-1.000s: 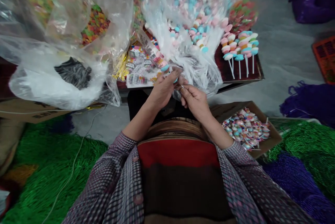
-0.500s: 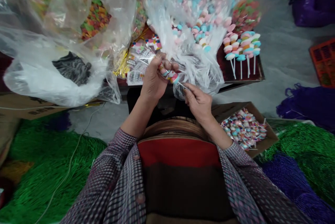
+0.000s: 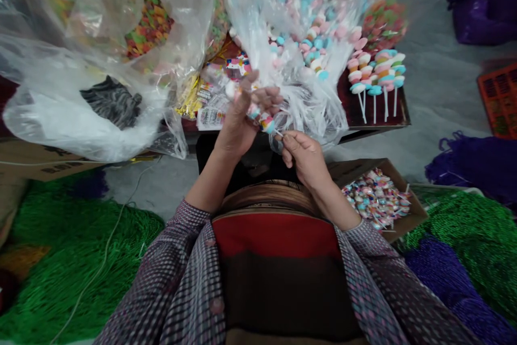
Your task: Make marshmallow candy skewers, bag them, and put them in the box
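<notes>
A candy skewer (image 3: 266, 122) in a clear printed wrapper slants between my two hands at the table's front edge. My right hand (image 3: 301, 152) pinches its white stick between thumb and fingertips. Around the upper part of the candy is my left hand (image 3: 244, 113), palm up with its fingers spread and a little blurred; the candy lies across it. Just behind that hand are printed clear wrappers (image 3: 212, 113) on the table. Several unwrapped candy skewers (image 3: 377, 73) with white sticks lie at the table's right end.
A large clear bag of pink, white and blue candies (image 3: 311, 6) stands behind my hands. Bags of gummies (image 3: 149, 27) and a white plastic bag (image 3: 72, 124) with a dark tied bundle are left. A cardboard box (image 3: 418, 216) of wrapped candy stands at lower right.
The fingers of my left hand have opened from their curl around the candy. My right hand has shifted slightly left and down, still on the stick.
</notes>
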Demonstrator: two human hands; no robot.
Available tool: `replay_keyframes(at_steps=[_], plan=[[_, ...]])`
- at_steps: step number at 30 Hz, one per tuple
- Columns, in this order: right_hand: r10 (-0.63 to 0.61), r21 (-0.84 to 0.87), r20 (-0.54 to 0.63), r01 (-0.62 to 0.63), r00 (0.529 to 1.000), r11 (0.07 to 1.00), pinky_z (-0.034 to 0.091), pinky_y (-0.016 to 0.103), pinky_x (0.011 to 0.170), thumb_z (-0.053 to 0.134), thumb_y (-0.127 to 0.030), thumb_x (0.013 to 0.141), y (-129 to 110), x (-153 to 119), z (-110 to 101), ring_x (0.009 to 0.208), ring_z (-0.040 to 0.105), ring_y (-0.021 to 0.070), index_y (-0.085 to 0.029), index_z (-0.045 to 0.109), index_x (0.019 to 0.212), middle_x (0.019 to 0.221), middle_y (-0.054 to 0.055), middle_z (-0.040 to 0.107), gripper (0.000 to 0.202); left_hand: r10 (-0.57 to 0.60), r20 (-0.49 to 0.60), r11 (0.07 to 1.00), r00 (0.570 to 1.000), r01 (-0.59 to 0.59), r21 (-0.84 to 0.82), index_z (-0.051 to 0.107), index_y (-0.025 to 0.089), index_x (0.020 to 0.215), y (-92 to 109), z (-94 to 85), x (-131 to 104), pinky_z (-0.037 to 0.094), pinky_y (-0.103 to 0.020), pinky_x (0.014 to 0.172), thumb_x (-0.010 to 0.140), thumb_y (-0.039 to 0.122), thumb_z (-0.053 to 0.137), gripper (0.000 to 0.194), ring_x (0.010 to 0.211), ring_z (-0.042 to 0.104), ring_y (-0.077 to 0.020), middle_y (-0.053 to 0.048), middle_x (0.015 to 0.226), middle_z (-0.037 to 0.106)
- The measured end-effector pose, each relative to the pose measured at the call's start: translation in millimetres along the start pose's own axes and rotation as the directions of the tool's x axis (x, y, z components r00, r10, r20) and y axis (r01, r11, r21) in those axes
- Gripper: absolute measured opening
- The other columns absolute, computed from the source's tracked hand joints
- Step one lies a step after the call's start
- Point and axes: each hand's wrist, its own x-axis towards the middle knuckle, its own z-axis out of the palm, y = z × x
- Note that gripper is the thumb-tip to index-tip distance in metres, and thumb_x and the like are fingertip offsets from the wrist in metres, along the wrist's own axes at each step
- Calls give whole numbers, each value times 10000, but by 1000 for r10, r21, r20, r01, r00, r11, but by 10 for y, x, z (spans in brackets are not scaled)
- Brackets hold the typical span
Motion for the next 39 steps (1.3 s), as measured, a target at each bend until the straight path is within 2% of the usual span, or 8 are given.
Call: replay_keyframes(at_steps=[6, 13, 18, 22, 26, 31, 36, 39], plan=[[-139, -229, -144, 103, 980, 968, 407, 227, 487, 744, -654, 817, 38, -15, -35, 471, 504, 66, -212, 696, 936, 594, -83, 606, 460, 50, -118, 998, 992, -53, -17, 695, 300, 1136, 86, 39, 49, 581, -291, 826, 982, 520, 606, 283, 956, 765, -189, -8, 810, 715], [16, -77, 52, -12, 999, 997, 289, 215, 375, 632, -704, 887, 19, -53, 119, 334, 427, 66, -226, 631, 919, 453, -110, 542, 479, -64, 27, 996, 998, 65, -56, 677, 245, 1033, -197, 165, -120, 553, -254, 700, 980, 452, 638, 217, 819, 742, -151, 22, 701, 641], [90, 139, 201, -119, 975, 983, 220, 220, 353, 676, -716, 846, -64, -29, 58, 288, 300, 64, -244, 565, 870, 388, -136, 463, 486, -50, 207, 992, 977, 72, -100, 720, 237, 1028, -131, 66, -126, 612, -326, 788, 953, 640, 587, 431, 1065, 754, -236, -56, 925, 750], [94, 148, 220, -128, 971, 981, 228, 226, 353, 672, -724, 844, -119, -5, 38, 291, 296, 67, -245, 558, 855, 390, -131, 466, 492, -64, 158, 998, 985, 64, 3, 726, 280, 1167, -126, 9, -101, 616, -333, 842, 944, 484, 679, 306, 1141, 732, -234, -45, 1032, 772], [-11, 13, 78, 10, 997, 1000, 291, 219, 378, 619, -733, 882, -96, 14, 74, 336, 404, 71, -238, 598, 893, 460, -99, 552, 496, -111, 184, 987, 977, 86, 139, 714, 258, 1221, -209, 31, -140, 583, -235, 753, 880, 293, 760, 345, 984, 741, -167, -30, 1008, 795], [-177, -307, 77, 193, 981, 932, 428, 233, 492, 528, -691, 961, -105, 2, 54, 430, 506, 82, -231, 664, 940, 541, -76, 582, 480, -189, 153, 974, 970, 165, 152, 708, 235, 1185, -237, 65, -166, 505, -208, 542, 911, 311, 678, 285, 747, 703, -136, -25, 881, 780], [-431, -593, 61, 380, 901, 710, 500, 277, 672, 550, -515, 1015, -298, 41, -140, 622, 613, 119, -219, 739, 896, 665, -16, 659, 371, -90, 94, 993, 992, 82, 86, 717, 189, 1067, -190, 38, -147, 558, -255, 796, 887, 167, 624, 204, 709, 660, -104, 42, 644, 624], [-561, -634, -30, 418, 827, 650, 535, 297, 737, 592, -435, 1007, -417, 120, -192, 715, 661, 137, -222, 762, 1012, 786, 7, 723, 273, -110, 166, 994, 980, 104, 46, 695, 176, 973, -183, 36, -167, 541, -271, 705, 848, 178, 635, 139, 576, 600, -97, 73, 562, 500]])
